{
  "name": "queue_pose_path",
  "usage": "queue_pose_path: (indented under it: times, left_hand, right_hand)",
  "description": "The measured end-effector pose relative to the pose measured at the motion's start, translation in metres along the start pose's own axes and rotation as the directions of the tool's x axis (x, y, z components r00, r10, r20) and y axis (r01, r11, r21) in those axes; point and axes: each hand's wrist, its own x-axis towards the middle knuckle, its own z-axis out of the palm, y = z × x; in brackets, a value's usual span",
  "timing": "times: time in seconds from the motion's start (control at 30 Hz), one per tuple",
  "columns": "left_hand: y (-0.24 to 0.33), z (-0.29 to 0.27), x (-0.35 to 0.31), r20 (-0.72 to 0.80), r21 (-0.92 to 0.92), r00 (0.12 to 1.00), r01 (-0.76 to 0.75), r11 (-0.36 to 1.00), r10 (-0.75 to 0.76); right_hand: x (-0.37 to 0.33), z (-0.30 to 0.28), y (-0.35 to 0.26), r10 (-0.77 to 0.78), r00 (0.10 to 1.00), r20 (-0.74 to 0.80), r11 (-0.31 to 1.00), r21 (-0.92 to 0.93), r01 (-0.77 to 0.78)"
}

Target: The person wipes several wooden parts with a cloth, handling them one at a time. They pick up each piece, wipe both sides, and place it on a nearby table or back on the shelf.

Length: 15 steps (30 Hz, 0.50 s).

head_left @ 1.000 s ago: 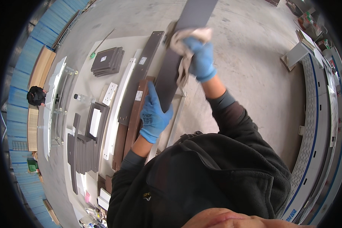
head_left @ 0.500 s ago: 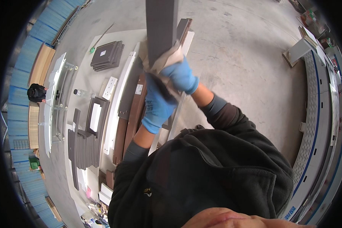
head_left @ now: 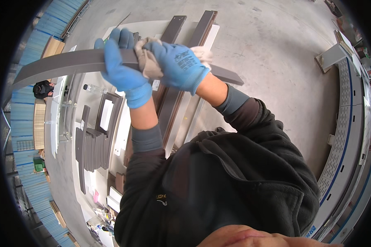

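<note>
A long dark grey board (head_left: 70, 64) is held up across the view, its left part reaching far out and its right end tilting down past my hands. My left hand (head_left: 125, 68), in a blue glove, grips the board near its middle, fingers over the far edge and thumb side in front. Just right of it, my gloved right hand (head_left: 179, 64) closes on a beige cloth (head_left: 148, 57) that is wrapped around the board and pressed to it. Part of the cloth sticks out beyond the right hand. The board's middle is hidden by both hands.
Below the hands, a pale table (head_left: 76, 177) bears long dark boards (head_left: 173, 31), a stack of short grey panels (head_left: 97, 150) and a clear bottle (head_left: 95, 88). A person (head_left: 43, 89) is at the far left. White perforated panels (head_left: 338, 107) line the right side.
The board has swung from pointing away from me to lying crosswise. My left hand has moved up and left along with it; the cloth is still in my right hand.
</note>
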Motion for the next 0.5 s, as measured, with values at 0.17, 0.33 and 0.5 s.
queue_pose_path:
  times: [0.17, 0.33, 0.5]
  left_hand:
    - [0.042, -0.01, 0.008, -0.086, 0.007, 0.994, -0.063, 0.998, 0.063]
    - [0.085, -0.047, 0.036, -0.023, -0.206, 0.993, -0.119, 0.971, 0.117]
    - [0.086, -0.066, 0.043, 0.091, -0.336, 0.988, -0.089, 0.938, 0.126]
  right_hand:
    - [-0.042, -0.014, 0.015, -0.051, 0.993, 0.102, 0.995, 0.09, 0.042]
    - [-0.144, -0.014, 0.095, 0.145, 0.969, 0.202, 0.987, 0.044, -0.156]
    - [-0.248, -0.002, 0.15, 0.479, 0.81, 0.338, 0.878, -0.212, -0.43]
